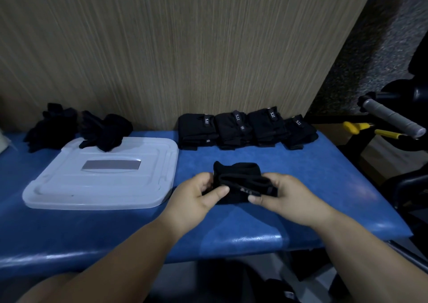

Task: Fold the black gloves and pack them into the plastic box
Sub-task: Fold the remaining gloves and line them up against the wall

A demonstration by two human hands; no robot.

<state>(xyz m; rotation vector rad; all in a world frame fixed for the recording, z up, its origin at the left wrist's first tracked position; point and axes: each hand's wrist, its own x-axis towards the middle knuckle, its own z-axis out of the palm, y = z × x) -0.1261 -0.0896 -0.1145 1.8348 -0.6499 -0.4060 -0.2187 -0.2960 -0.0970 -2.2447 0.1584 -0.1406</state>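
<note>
L hand (199, 193) and R hand (286, 197) both grip one black glove (238, 175), each at its own end. Thumbs lie on top near the front edge, fingers curl round the sides. The glove is partly folded and rests on the blue bench (324, 187), near the front, centre-right.

Plastic box (69, 187): whitish, translucent, sits left of the hands w/ its lid on, so contents can't be told. A plain grey label (111, 165) sits mid-lid, no writing legible on it. One heap of loose gloves (105, 131) overlaps the lid's far edge. A 2nd loose heap (51, 126) lies further left on the bench, beside the box's far corner.

Folded gloves (234, 130): four black bundles in a row at the back of the bench, against the wood-grain wall (185, 48), touching or nearly so. Each shows a small tab w/ white lettering turned sideways, reads approx "5.11". Pale marks on the held glove are too blurred to read.

Far R, off the bench: a grey wrapped handle (391, 119).
</note>
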